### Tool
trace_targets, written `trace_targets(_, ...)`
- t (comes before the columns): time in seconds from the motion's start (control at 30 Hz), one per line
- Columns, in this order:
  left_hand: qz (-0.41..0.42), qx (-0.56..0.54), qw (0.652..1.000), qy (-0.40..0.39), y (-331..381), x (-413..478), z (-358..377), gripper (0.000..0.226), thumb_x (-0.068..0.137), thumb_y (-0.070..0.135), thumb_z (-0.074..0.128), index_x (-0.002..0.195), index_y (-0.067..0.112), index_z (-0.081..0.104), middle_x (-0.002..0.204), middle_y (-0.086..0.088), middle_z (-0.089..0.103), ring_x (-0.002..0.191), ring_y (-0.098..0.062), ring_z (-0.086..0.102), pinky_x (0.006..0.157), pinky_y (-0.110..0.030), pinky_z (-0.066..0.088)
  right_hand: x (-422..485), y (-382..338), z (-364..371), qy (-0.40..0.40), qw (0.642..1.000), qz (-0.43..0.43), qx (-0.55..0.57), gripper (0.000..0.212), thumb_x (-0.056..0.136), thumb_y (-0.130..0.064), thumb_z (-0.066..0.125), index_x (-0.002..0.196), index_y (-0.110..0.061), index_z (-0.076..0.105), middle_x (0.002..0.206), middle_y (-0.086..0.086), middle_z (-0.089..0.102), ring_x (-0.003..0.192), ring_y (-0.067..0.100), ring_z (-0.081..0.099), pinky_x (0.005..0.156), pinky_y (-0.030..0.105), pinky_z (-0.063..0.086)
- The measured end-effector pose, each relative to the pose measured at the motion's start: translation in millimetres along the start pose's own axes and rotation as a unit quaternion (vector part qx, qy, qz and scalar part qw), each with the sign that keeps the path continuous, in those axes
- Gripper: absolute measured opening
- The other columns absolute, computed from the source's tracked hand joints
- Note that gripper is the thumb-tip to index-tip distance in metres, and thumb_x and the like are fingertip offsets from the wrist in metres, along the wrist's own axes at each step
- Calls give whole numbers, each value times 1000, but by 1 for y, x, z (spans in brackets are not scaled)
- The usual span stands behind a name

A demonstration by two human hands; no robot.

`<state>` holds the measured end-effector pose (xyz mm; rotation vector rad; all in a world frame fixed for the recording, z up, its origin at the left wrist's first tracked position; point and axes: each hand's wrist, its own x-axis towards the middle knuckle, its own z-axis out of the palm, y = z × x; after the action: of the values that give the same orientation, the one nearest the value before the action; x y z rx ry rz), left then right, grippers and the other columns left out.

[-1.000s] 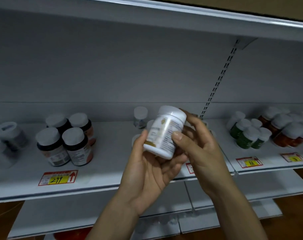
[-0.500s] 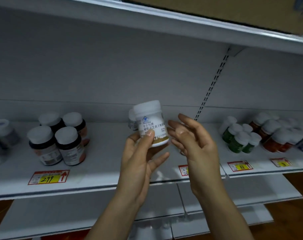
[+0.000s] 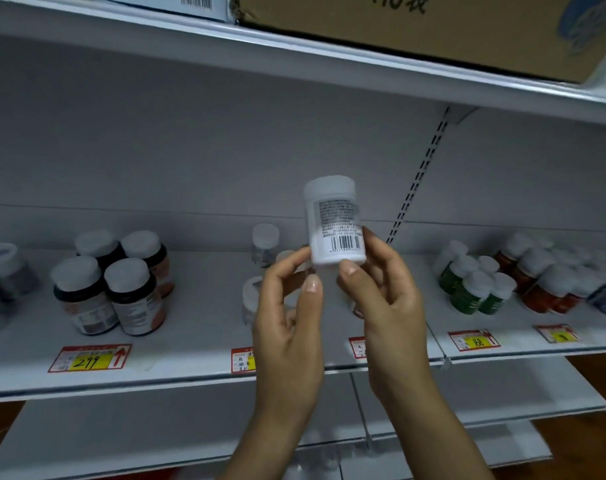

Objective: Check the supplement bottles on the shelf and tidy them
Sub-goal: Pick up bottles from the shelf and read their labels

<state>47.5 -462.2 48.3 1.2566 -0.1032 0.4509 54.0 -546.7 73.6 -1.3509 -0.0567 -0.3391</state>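
Observation:
A white supplement bottle (image 3: 333, 221) is held upright in front of the shelf (image 3: 190, 344), its barcode and small print facing me. My right hand (image 3: 388, 299) pinches its lower part, thumb on the front near the base and fingers behind. My left hand (image 3: 287, 317) has curled fingers at the bottle's lower left edge, with the index fingertip against it and the thumb just under the base. More white bottles (image 3: 265, 244) stand on the shelf behind my hands, partly hidden.
Dark bottles with white caps (image 3: 107, 285) stand in a group at the left. Green bottles (image 3: 474, 289) and red ones (image 3: 544, 282) crowd the right section. Price tags (image 3: 90, 358) line the shelf's front edge. A cardboard box (image 3: 433, 26) sits on the shelf above.
The bottle was turned from its front label to its barcode side and raised a little. My right hand, apart from it half a second ago, now pinches it.

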Motion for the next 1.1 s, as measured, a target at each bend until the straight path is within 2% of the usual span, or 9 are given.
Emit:
trace_targets(0.13, 61, 48, 997, 1, -6, -6, 0, 30, 88, 36, 49, 115, 30, 60, 119, 14, 65, 111, -11, 61, 86, -23, 49, 6, -1, -7, -10, 991, 72, 108, 41, 80, -21, 60, 120, -14, 60, 114, 7, 70, 109, 22, 65, 91, 35, 52)
trace_targets(0.27, 96, 65, 993, -22, -7, -10, 5, 24, 90, 31, 49, 111, 29, 62, 115, 17, 66, 109, -8, 63, 88, -23, 50, 9, -4, -12, -3, 975, 129, 183, 53, 79, -30, 66, 123, -3, 56, 112, 17, 68, 101, 26, 66, 84, 36, 53)
trace_targets(0.43, 49, 22, 998, -31, -17, -9, 20, 16, 90, 27, 54, 103, 28, 63, 106, 13, 69, 103, -5, 64, 85, -18, 49, 4, -13, -33, 47, 932, 208, 294, 45, 80, -32, 60, 118, -7, 59, 101, 18, 71, 88, 25, 71, 73, 30, 59)
trace_targets(0.5, -1, 15, 999, -29, -23, -6, 29, 15, 89, 26, 57, 102, 29, 62, 106, 12, 68, 104, -3, 63, 86, -21, 49, 0, -17, -46, 74, 918, 234, 312, 52, 78, -35, 58, 122, -6, 58, 105, 21, 71, 87, 27, 72, 74, 30, 60)
trace_targets(0.57, -73, 1, 996, -51, -26, -3, 41, 19, 87, 30, 60, 106, 29, 61, 107, 11, 69, 105, -3, 63, 88, -24, 50, -5, -20, -60, 90, 911, 260, 307, 63, 76, -42, 58, 127, -5, 56, 109, 21, 70, 88, 26, 73, 72, 29, 60)
trace_targets(0.7, -233, -56, 958, -156, -31, 3, 61, 52, 83, 52, 65, 125, 23, 55, 111, -2, 70, 106, -16, 66, 88, -32, 52, -15, -22, -82, 88, 911, 289, 280, 66, 75, -46, 60, 126, -4, 58, 105, 17, 72, 87, 22, 73, 73, 29, 60)
trace_targets(0.9, -349, -99, 910, -202, -31, 10, 67, 60, 79, 41, 70, 126, 7, 57, 112, -16, 68, 99, -28, 65, 91, -42, 51, -22, -20, -92, 55, 908, 298, 288, 60, 71, -39, 62, 121, -5, 62, 98, 17, 73, 79, 22, 74, 71, 30, 60)
trace_targets(1.0, -345, -81, 897, -263, -39, 13, 59, 61, 78, 42, 67, 126, 6, 57, 119, -21, 65, 107, -35, 63, 96, -48, 48, -23, -9, -96, 47, 921, 279, 269, 46, 76, -21, 70, 118, -6, 60, 98, 17, 73, 84, 25, 73, 70, 30, 60)
trace_targets(1.1, -214, 5, 904, -369, -40, 19, 48, 51, 75, 32, 74, 122, 17, 58, 113, 1, 70, 104, -15, 65, 88, -32, 53, -27, 4, -102, 45, 964, 221, 144, 59, 69, -2, 66, 125, -13, 50, 111, 14, 71, 101, 28, 69, 84, 35, 58)
